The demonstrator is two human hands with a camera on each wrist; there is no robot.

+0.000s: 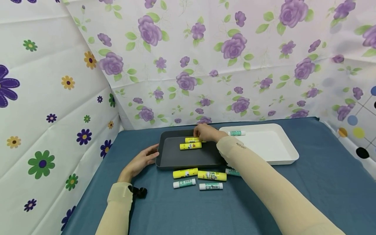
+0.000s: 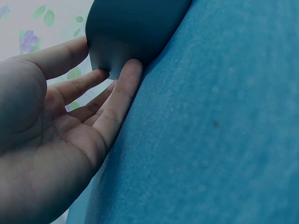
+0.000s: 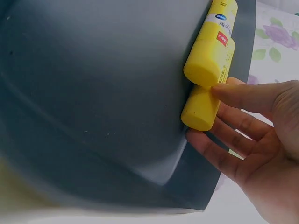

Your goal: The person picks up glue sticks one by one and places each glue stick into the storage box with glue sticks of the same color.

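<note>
Lying nine-to-three, a yellow stick (image 1: 191, 140), print illegible, is pinched by the right hand (image 1: 206, 132); straight-fingered left hand (image 1: 143, 160) touches the tray (image 1: 168, 155).

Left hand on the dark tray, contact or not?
Touching. The left wrist view shows the left hand with fingertips against the outside of the dark tray, no gap.
</note>
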